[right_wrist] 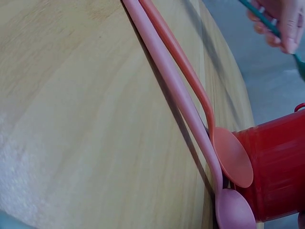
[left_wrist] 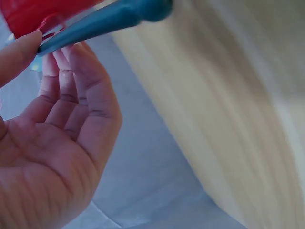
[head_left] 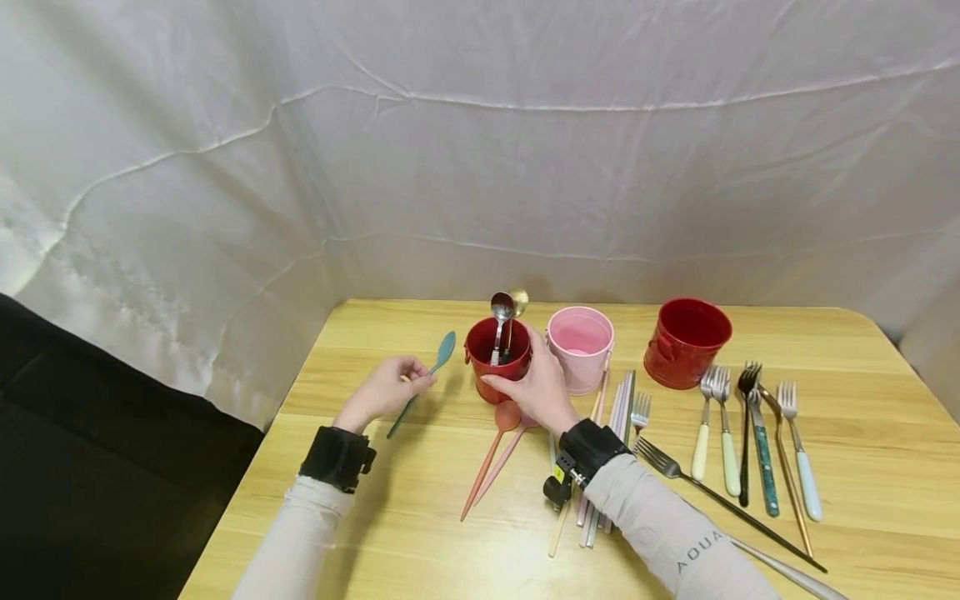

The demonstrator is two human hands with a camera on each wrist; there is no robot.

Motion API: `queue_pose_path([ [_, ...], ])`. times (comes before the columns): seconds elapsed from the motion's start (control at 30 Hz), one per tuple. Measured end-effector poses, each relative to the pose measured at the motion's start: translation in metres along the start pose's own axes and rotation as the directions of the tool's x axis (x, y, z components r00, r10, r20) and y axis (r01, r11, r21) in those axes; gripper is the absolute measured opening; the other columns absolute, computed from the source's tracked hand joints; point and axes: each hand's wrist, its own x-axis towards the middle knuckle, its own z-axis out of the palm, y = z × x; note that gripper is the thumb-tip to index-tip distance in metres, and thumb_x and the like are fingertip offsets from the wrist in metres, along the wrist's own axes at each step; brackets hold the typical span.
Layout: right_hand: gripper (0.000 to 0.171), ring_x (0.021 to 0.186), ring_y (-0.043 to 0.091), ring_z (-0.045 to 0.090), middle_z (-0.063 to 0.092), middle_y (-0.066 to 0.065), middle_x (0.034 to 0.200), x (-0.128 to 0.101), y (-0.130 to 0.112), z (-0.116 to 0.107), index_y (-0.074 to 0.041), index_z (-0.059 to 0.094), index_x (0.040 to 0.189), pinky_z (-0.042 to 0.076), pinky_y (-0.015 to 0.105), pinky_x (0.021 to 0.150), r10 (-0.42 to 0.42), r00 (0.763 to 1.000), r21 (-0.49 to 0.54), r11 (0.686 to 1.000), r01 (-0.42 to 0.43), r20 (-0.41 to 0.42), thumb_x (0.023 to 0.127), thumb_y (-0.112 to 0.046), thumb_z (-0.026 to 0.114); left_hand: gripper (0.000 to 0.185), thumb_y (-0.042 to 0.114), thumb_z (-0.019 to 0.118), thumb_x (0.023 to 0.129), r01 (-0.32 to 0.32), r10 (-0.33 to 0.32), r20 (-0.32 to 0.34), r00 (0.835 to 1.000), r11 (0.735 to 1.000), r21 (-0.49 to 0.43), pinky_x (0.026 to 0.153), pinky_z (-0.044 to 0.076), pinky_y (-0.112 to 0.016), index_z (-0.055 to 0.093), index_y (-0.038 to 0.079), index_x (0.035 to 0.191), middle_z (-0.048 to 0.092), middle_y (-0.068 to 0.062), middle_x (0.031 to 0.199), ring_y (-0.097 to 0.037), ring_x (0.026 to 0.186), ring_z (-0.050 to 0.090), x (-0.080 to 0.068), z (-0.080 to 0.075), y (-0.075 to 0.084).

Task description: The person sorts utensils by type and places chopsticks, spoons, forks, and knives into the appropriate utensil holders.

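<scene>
Between thumb and fingers my left hand (head_left: 388,388) pinches a teal spoon (head_left: 446,350), bowl pointing up and away, just left of a red bucket (head_left: 491,390). My right hand (head_left: 542,385) grips that bucket, thumb at its front and fingers round its right side. Inside it stand a silver spoon (head_left: 502,308) and a gold spoon (head_left: 519,301), bowls up. On the table before the bucket lie an orange spoon (right_wrist: 233,155) and a pink spoon (right_wrist: 236,210), their bowls close to its wall. In the left wrist view the teal handle (left_wrist: 95,26) crosses above the palm.
A pink bucket (head_left: 581,333) stands right of the held one, and another red bucket (head_left: 686,346) farther right. Several chopsticks (head_left: 619,408) lie beneath the right forearm. Several forks (head_left: 726,425) are spread over the right side of the wooden table (head_left: 405,533). A grey curtain (head_left: 525,183) hangs behind.
</scene>
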Motion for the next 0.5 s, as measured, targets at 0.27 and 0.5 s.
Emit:
queue_pose_path([
  [0.27, 0.094, 0.132, 0.026, 0.056, 0.055, 0.007, 0.142, 0.000, 0.003, 0.000, -0.015, 0.038, 0.150, 0.047, 0.046, 0.112, -0.015, 1.000, 0.000, 1.000, 0.015, 0.000, 0.074, -0.030, 0.091, 0.023, 0.023, 0.062, 0.101, -0.059, 0.052, -0.052, 0.997, 0.988, -0.142, 0.076, 0.052, -0.027, 0.062, 0.002, 0.109, 0.066, -0.013, 0.101, -0.029, 0.089, 0.067, 0.014, -0.010, 0.031],
  [0.5, 0.094, 0.131, 0.027, 0.057, 0.055, 0.008, 0.142, 0.001, 0.003, 0.001, -0.014, 0.038, 0.149, 0.047, 0.046, 0.112, -0.017, 1.000, -0.012, 1.000, 0.017, -0.003, 0.074, -0.031, 0.091, 0.023, 0.020, 0.063, 0.100, -0.159, 0.124, -0.174, 0.977, 0.965, -0.207, 0.078, 0.055, -0.025, 0.063, 0.000, 0.112, 0.068, -0.017, 0.105, -0.032, 0.091, 0.068, 0.033, -0.010, 0.055],
])
